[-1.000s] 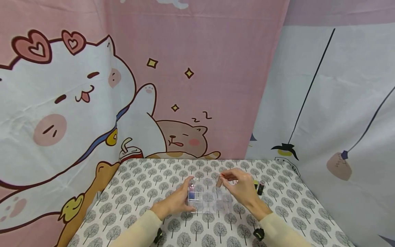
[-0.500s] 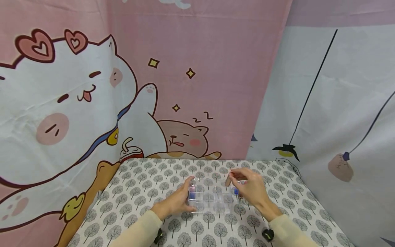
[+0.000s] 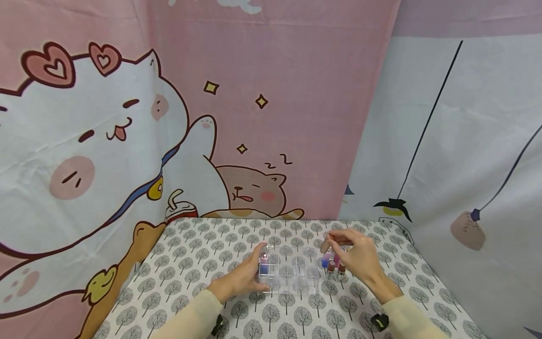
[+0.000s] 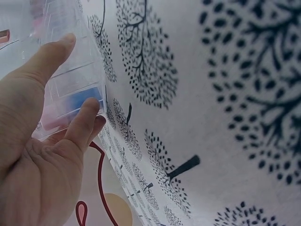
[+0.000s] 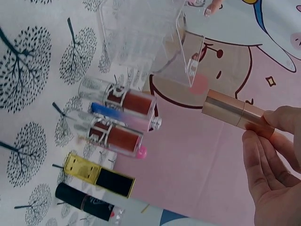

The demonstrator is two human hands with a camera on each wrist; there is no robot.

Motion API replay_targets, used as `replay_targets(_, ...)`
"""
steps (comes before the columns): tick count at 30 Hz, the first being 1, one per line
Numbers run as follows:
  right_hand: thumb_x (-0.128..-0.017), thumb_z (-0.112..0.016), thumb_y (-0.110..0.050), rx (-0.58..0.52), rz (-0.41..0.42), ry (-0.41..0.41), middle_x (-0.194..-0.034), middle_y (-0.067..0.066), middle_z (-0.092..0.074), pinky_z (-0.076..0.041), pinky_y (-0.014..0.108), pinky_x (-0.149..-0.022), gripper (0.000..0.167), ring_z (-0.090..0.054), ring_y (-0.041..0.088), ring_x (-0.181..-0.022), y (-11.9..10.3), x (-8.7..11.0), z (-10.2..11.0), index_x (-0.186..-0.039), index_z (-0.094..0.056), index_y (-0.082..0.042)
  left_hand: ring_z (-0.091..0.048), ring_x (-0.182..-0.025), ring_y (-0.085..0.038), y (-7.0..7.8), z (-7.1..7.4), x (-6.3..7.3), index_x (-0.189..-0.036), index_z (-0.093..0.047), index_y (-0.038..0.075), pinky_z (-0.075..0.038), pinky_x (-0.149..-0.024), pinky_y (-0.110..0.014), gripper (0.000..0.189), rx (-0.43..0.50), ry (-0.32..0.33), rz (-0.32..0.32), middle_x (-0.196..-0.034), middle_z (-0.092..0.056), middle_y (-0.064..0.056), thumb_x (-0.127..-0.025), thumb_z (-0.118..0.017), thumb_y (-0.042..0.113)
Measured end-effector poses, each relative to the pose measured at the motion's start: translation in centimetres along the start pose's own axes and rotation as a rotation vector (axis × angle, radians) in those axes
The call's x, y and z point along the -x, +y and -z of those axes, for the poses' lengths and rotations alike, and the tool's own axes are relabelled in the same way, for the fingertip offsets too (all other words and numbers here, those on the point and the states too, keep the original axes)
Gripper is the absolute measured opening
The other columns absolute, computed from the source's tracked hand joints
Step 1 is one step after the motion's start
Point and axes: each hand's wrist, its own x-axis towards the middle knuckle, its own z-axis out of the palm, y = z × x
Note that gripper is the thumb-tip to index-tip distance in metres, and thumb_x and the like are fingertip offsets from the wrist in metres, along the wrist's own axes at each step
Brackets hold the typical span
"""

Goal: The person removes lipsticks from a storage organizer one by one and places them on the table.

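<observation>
A clear compartmented organizer box (image 3: 292, 272) stands on the patterned cloth. My left hand (image 3: 242, 275) holds its left side, thumb near the front and fingers behind. Inside that end lies a pink-and-blue tube (image 4: 81, 100), seen through the plastic in the left wrist view. My right hand (image 3: 357, 256) is raised to the right of the box. Between thumb and fingertips it pinches one end of a rose-gold lipstick tube (image 5: 225, 107), held clear of the cloth. Two clear lip gloss tubes with brown-red contents (image 5: 136, 103) stand below that hand.
Beside the glosses is another blue-and-pink tube (image 5: 106, 111). Farther along stand a yellow-and-black tube (image 5: 114, 181) and a black lipstick tube (image 5: 84, 201). The tree-print cloth (image 3: 190, 254) covers the table, and a cartoon curtain (image 3: 313, 117) hangs behind it.
My right hand has moved right with the lipstick tube, from above the organizer to beyond its right side, baring the lip glosses. My left hand stays on the box.
</observation>
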Motion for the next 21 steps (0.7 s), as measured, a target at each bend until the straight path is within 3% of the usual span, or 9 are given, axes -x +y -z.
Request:
replay_targets(6,-0.089,-0.097,0.003,-0.005,0.019,0.022,-0.101,0.006,-0.088,-0.07,0.021,-0.079,0.028,-0.085,0.021,-0.082,0.8,-0.2,0.8,-0.115,-0.089,-0.005,-0.076,-0.115,-0.022,0.0,0.0,0.1,-0.187,0.002,0.022,-0.067,-0.118,-0.049,0.145,-0.007,0.002,-0.004,-0.147,-0.069,-0.018,-0.088,-0.104,0.026)
replay_targets(11,-0.091,-0.097,0.001,-0.001,-0.011,0.016,-0.103,0.006,-0.088,-0.064,0.009,-0.082,0.028,-0.085,0.023,-0.084,1.3,0.0,1.7,-0.117,-0.089,-0.007,-0.076,-0.122,-0.027,0.1,0.0,0.2,-0.187,0.001,0.022,-0.064,-0.122,-0.052,0.145,-0.015,0.005,-0.006,-0.152,-0.067,-0.017,-0.088,-0.104,0.026)
replay_targets(21,-0.091,-0.097,0.001,0.045,-0.04,-0.006,-0.105,0.009,-0.088,-0.064,0.009,-0.082,0.03,-0.085,0.025,-0.086,2.8,0.1,3.3,-0.119,-0.087,-0.006,-0.075,-0.121,-0.027,0.4,0.1,0.2,-0.187,0.0,0.021,-0.065,-0.121,-0.052,0.145,-0.029,0.011,-0.006,-0.153,-0.066,-0.019,-0.086,-0.105,0.025)
